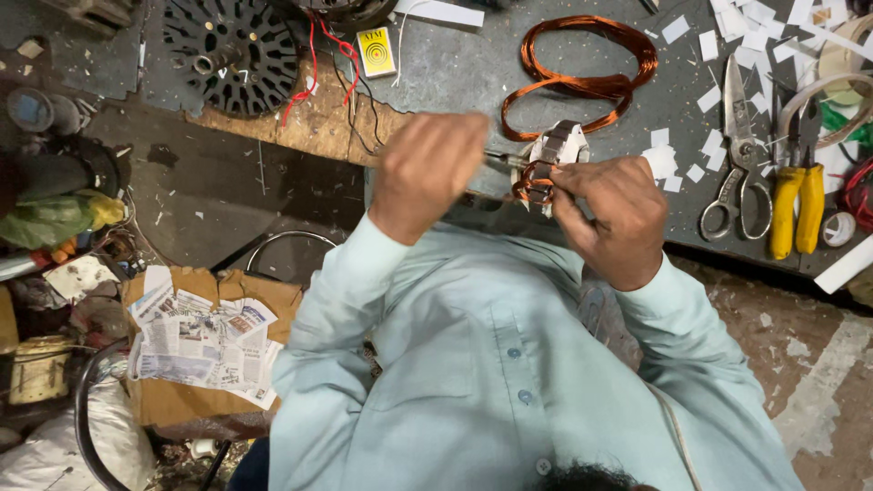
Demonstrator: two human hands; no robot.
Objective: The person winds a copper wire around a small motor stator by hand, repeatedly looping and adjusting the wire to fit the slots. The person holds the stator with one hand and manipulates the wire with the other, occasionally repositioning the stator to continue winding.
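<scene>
My right hand grips a small metal stator core with white paper insulation and copper winding on its near side, held just above the front edge of the grey bench. My left hand is closed around a thin metal tool whose shaft points right into the core. A loose coil of copper wire lies on the bench just behind the core.
Scissors and yellow-handled pliers lie at the right among white paper scraps. A black fan rotor with red and black wires sits at the back left. Newspaper on cardboard lies on the floor at the left.
</scene>
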